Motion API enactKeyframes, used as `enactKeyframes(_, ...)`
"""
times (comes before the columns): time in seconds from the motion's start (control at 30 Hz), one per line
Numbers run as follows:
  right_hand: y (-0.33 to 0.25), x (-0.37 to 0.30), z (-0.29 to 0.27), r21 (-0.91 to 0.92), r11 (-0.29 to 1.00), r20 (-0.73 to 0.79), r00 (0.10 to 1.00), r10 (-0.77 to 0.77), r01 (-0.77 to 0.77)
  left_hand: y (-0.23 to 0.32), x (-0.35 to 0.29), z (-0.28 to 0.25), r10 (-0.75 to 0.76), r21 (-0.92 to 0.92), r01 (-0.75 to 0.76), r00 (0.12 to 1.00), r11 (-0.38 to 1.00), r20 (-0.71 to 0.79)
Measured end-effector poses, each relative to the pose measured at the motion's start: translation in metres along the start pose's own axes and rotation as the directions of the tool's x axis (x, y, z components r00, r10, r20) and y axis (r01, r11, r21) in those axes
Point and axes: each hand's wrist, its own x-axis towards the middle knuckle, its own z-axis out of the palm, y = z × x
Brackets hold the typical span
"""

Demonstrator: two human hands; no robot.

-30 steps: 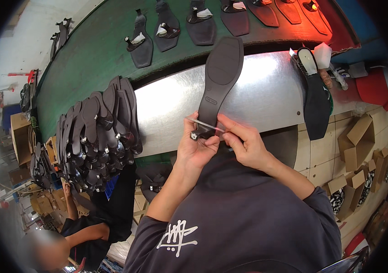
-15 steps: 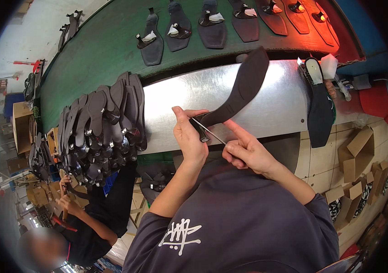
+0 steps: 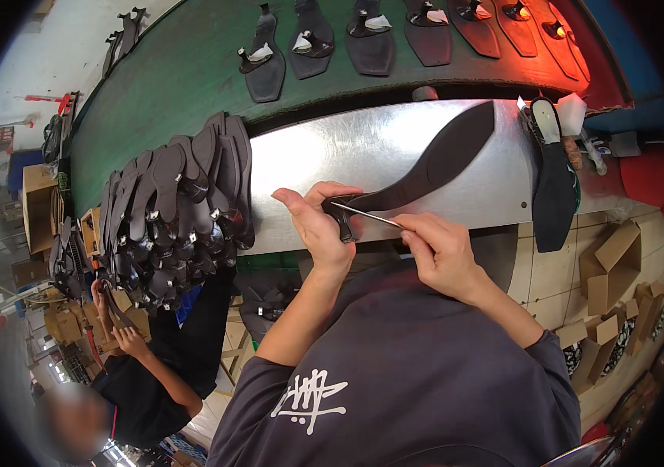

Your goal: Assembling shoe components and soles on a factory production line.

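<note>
My left hand is closed round the heel end of a dark shoe sole with a short black heel. The sole's toe end points up and right above the metal bench. In my right hand a thin metal rod is pinched between thumb and fingers. The rod's far end meets the heel seat, beside my left fingers; its very tip is hard to make out. To the left, a pile of similar heeled soles lies overlapped on the bench.
The shiny metal bench runs along the green table, where heeled soles lie in a row, the right ones under red light. A dark shoe part overhangs the bench's right end. Cardboard boxes stand right; a co-worker is at lower left.
The sole has swung down to the right, its toe end lower. My right index finger, stretched out before, has curled in, and the rod lies flatter.
</note>
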Motion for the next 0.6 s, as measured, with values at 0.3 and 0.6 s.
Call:
enactKeyframes(0.3,-0.024,-0.002,0.004,0.045,0.998,0.143,0.989,-0.047,0.041,0.009,0.006,-0.006,-0.284,-0.292,0.3,0.954,0.908,0.097)
enactKeyframes(0.6,-0.018,0.01,-0.001,-0.113,0.991,0.011,0.998,0.067,-0.065,-0.006,0.011,-0.011,-0.443,-0.617,0.708,0.701,0.344,0.559)
